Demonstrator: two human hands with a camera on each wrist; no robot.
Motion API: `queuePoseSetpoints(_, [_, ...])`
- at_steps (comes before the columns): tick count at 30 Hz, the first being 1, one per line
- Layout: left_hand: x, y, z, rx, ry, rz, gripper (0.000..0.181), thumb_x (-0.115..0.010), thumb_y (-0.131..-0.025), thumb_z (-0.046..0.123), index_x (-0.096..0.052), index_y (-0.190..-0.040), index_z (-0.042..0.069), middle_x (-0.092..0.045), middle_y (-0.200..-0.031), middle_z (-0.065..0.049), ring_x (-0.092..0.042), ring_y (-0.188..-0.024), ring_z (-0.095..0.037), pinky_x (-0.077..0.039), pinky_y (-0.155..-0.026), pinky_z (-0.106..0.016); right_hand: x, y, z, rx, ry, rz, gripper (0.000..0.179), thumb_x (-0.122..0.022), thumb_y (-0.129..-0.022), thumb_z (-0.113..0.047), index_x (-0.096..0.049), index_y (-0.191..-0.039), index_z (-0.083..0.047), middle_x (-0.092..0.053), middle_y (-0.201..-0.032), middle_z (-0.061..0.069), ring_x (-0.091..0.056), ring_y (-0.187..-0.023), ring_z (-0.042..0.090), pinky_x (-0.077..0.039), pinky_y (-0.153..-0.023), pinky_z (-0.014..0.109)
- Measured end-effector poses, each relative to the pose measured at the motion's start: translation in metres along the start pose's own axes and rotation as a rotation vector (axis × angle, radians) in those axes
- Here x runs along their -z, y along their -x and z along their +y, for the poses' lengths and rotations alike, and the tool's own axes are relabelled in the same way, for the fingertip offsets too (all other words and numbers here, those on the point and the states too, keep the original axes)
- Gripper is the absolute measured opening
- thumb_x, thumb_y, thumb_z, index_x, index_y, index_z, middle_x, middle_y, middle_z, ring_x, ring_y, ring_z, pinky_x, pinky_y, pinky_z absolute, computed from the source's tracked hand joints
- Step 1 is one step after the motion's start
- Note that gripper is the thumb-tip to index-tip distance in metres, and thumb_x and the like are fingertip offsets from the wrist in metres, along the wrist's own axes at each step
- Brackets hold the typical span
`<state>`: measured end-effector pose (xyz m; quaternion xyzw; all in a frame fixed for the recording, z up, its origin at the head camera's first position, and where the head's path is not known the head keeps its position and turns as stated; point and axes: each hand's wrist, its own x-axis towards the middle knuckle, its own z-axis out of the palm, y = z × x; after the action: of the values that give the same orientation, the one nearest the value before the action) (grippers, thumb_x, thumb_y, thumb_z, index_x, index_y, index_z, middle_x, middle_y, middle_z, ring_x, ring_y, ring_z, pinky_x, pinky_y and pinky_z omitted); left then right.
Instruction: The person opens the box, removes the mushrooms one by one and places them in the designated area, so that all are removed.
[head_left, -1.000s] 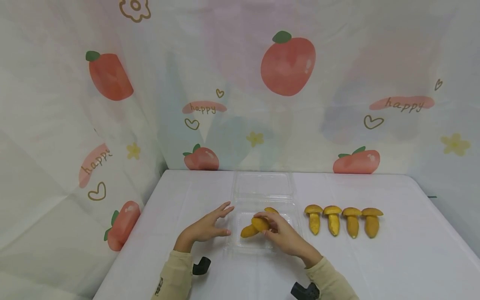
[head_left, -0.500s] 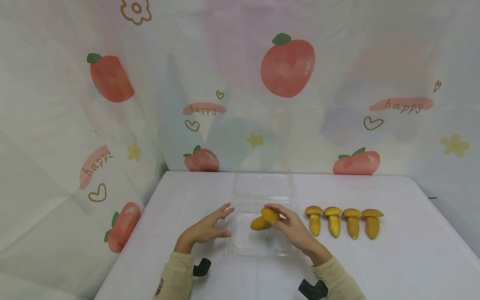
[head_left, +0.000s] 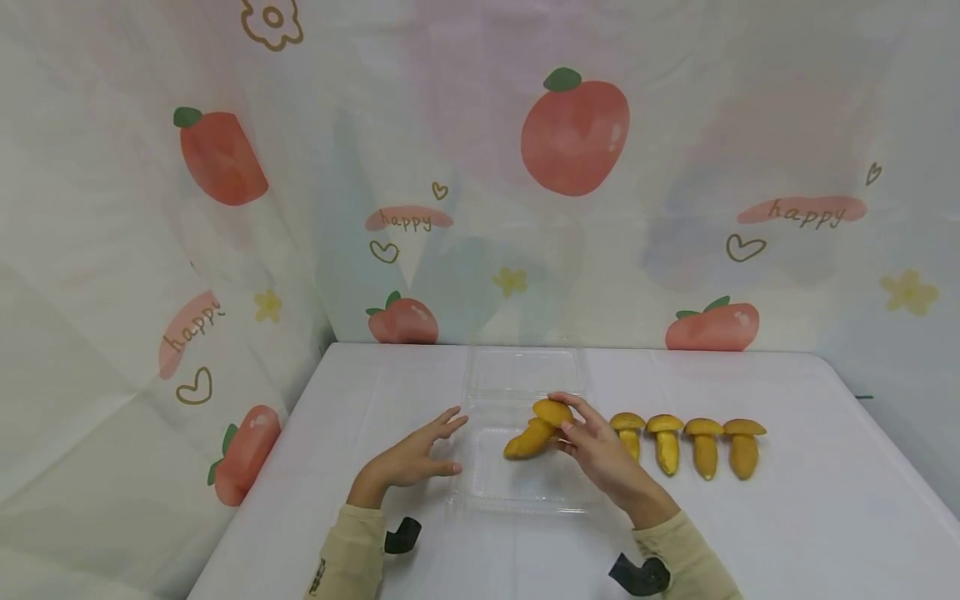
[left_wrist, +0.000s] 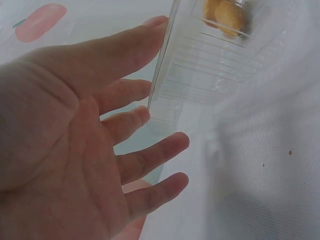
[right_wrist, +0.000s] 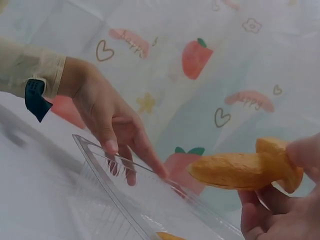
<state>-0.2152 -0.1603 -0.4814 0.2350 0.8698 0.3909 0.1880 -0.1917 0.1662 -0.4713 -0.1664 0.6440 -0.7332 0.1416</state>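
Observation:
My right hand (head_left: 603, 458) grips a yellow mushroom (head_left: 536, 433) by its cap, thumb and fingers round it. The mushroom tilts over the open clear plastic clamshell box (head_left: 517, 496), stem pointing left toward the viewer in the head view. In the right wrist view, the mushroom's stem (right_wrist: 225, 171) points away from the fingers. A piece of another yellow mushroom (right_wrist: 169, 236) shows inside the box below; from the head, the held one covers it. My left hand (head_left: 412, 450) stays beside the box's left side, fingers spread and fairly straight, fingertips right at the rim (left_wrist: 162, 65) in the left wrist view.
Several yellow mushrooms (head_left: 705, 450) stand in a row, caps away from me, right of the box. The box lid (head_left: 525, 371) lies folded back toward the fabric wall (head_left: 480, 125). A white cloth (head_left: 825, 517) covers the table.
My right hand has moved right and farther back with the mushroom, tipping it so more of the stem shows. It now overlaps the leftmost mushroom of the row. My left hand has stayed put.

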Motion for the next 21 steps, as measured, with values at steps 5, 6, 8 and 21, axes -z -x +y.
queuePoseSetpoints(5, [0.001,0.000,-0.002,-0.010,-0.010,-0.004,0.077,-0.071,-0.095,0.021,-0.031,-0.160,0.011,-0.015,-0.171,-0.012,-0.027,-0.154,-0.041,-0.023,-0.120,-0.068,-0.003,0.001,-0.006,-0.035,0.039,0.037,0.049,-0.038,-0.111,-0.032,-0.031,-0.156,-0.015,-0.041,-0.151,0.004,-0.061,-0.118,0.008,-0.051,-0.100,0.022])
queuePoseSetpoints(6, [0.001,0.000,-0.002,-0.011,-0.013,-0.005,0.077,-0.071,-0.095,0.021,-0.031,-0.160,0.011,-0.015,-0.171,-0.012,-0.027,-0.154,-0.040,-0.023,-0.120,-0.068,-0.004,0.001,-0.008,-0.048,0.033,0.054,0.048,-0.037,-0.111,-0.032,-0.030,-0.156,-0.017,-0.039,-0.152,0.007,-0.062,-0.117,0.009,-0.052,-0.099,0.023])
queuePoseSetpoints(8, [0.001,0.000,-0.002,-0.014,-0.012,-0.008,0.076,-0.071,-0.095,0.021,-0.031,-0.160,0.011,-0.014,-0.171,-0.013,-0.028,-0.153,-0.040,-0.024,-0.120,-0.068,-0.007,0.002,-0.014,-0.075,0.010,0.097,0.044,-0.034,-0.111,-0.033,-0.030,-0.154,-0.022,-0.036,-0.151,0.011,-0.065,-0.112,0.011,-0.054,-0.097,0.025])
queuePoseSetpoints(21, [0.001,0.001,0.002,-0.010,-0.003,-0.013,0.077,-0.070,-0.096,0.020,-0.030,-0.160,0.010,-0.014,-0.171,-0.013,-0.031,-0.152,-0.041,-0.025,-0.120,-0.067,0.006,0.020,-0.026,-0.083,0.066,0.253,0.046,-0.048,-0.108,-0.019,-0.030,-0.150,-0.020,-0.055,-0.124,-0.005,-0.063,-0.102,0.004,-0.055,-0.090,0.019])
